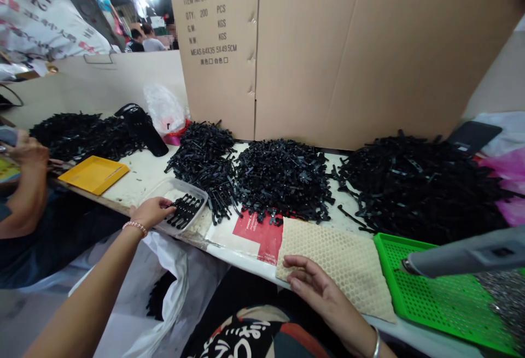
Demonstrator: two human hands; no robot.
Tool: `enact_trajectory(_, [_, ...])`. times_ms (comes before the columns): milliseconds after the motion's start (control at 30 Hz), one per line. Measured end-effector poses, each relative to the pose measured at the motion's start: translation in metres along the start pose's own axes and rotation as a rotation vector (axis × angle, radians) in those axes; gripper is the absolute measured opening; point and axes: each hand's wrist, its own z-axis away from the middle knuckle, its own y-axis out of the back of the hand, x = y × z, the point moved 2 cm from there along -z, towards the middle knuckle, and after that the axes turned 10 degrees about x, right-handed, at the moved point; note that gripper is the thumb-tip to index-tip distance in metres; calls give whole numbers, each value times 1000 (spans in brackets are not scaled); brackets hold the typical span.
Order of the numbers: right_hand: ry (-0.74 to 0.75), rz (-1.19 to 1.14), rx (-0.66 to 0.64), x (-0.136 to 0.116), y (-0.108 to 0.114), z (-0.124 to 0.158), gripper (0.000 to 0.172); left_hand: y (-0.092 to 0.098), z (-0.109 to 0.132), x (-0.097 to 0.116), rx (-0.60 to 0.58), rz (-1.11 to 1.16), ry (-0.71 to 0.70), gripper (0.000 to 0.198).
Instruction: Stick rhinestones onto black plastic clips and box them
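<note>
My left hand (pixel 152 212), with a beaded bracelet at the wrist, reaches into a clear plastic box (pixel 204 194) at the table's front edge. Its fingers are pinched on the end of a black plastic strip (pixel 171 205). Several similar black strips (pixel 187 209) lie side by side in a row within the box. My right hand (pixel 314 286) hovers at the near edge of a cream honeycomb-textured mat (pixel 336 254), its fingers loosely bent and apart, holding nothing.
Black strip heaps (pixel 283 177) line the back beneath a tall cardboard sheet (pixel 303 52). At right, a grey electric screwdriver (pixel 467 253) extends over a green perforated tray (pixel 435 292) with small metal pieces. A yellow tray (pixel 94 175) and a co-worker's hand (pixel 30 150) are at left.
</note>
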Motion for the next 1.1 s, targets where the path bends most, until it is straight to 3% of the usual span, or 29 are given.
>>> enact_trajectory(633, [-39, -37, 33, 9, 3, -2, 50, -8, -4, -8, -19, 43, -16, 40])
enact_trajectory(1100, [-41, -84, 66, 10, 3, -4, 49, 1, 4, -1, -74, 23, 0, 47])
